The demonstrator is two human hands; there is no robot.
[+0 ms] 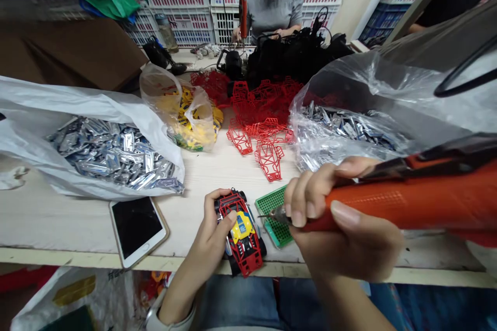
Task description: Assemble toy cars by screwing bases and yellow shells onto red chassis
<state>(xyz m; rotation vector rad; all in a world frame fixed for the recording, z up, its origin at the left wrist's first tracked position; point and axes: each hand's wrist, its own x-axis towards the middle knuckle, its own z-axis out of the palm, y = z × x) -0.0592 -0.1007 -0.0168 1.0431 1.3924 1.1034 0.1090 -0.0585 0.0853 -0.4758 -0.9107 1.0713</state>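
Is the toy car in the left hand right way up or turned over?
Right way up: on the toy car, the red frame and yellow panel face upward, with black wheels at the sides.

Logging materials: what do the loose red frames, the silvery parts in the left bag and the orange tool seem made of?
Red frames: probably molded plastic, gloss unclear, judging by thin, uniform lattice bars. Silvery parts: shiny, perhaps chromed plastic or metal; bright reflections fit either. Orange tool: likely plastic, smooth with a soft sheen; its thin tip looks metallic.
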